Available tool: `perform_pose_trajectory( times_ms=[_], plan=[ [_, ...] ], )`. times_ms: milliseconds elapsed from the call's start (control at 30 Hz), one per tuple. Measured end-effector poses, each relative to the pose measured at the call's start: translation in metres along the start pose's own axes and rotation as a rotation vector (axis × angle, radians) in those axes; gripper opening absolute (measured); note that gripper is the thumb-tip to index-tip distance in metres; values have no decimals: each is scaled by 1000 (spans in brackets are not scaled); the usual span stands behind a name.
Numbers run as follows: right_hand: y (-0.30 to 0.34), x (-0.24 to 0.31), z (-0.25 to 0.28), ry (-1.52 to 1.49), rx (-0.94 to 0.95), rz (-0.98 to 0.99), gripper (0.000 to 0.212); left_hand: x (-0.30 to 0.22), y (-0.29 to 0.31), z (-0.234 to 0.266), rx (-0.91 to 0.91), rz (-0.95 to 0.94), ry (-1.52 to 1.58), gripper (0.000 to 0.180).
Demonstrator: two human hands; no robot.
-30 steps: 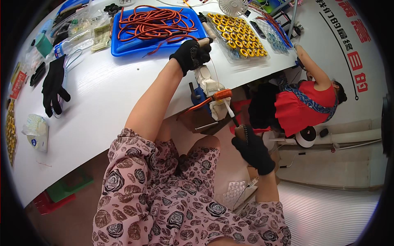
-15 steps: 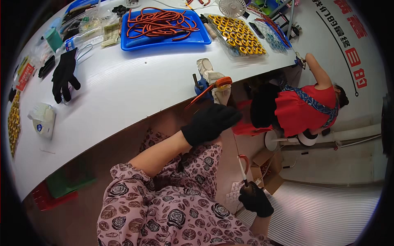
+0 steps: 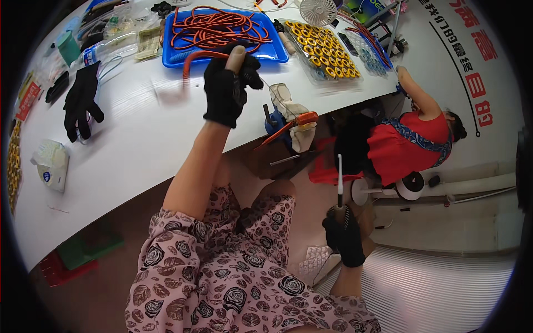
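My left hand (image 3: 225, 91), in a black glove with the thumb bare, is raised over the table in front of the blue tray. Its fingers are closed on a short orange-red cord (image 3: 202, 55), whose free end bends down to the left and is blurred. Lower right, beyond my knees, my gloved right hand (image 3: 344, 238) grips a dark-handled tool (image 3: 340, 186) with a white shaft and a thin hooked tip pointing up. Between the hands, a blue clamp (image 3: 273, 121) wrapped in whitish cloth (image 3: 286, 100) sits at the table edge, with an orange-handled tool (image 3: 305, 118) on it.
The blue tray (image 3: 283, 55) holds tangled orange-red cords (image 3: 222, 28). Right of it lies a pack of yellow rings (image 3: 327, 53). A spare black glove (image 3: 82, 102) and a white packet (image 3: 51, 164) are at left. A person in red (image 3: 411, 139) is seated at right.
My left hand has risen from the clamp to above the table, with the orange-red cord now in it. The curved orange-red piece has left the tip of my right hand's tool, which now points straight up.
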State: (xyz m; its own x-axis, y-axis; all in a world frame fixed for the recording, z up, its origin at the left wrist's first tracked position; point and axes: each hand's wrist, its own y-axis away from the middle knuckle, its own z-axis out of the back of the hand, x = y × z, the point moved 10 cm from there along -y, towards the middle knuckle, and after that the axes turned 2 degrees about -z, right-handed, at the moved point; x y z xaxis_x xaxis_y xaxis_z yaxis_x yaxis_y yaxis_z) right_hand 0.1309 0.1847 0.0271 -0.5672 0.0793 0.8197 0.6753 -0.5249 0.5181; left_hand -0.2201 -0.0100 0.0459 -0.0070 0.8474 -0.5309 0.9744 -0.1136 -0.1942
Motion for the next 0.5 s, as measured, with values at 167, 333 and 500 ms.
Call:
perform_pose_trajectory(
  times_ms=[167, 333, 500],
  plan=[
    [-43, 11, -26, 260, 108, 49, 19, 64, -40, 11, 15, 280, -36, 22],
    [-79, 26, -39, 351, 190, -60, 24, 112, -49, 2, 177, 458, -88, 18],
    [-94, 84, -57, 568, 218, 268, 29, 130, -51, -11, 182, 531, -116, 14]
  ],
)
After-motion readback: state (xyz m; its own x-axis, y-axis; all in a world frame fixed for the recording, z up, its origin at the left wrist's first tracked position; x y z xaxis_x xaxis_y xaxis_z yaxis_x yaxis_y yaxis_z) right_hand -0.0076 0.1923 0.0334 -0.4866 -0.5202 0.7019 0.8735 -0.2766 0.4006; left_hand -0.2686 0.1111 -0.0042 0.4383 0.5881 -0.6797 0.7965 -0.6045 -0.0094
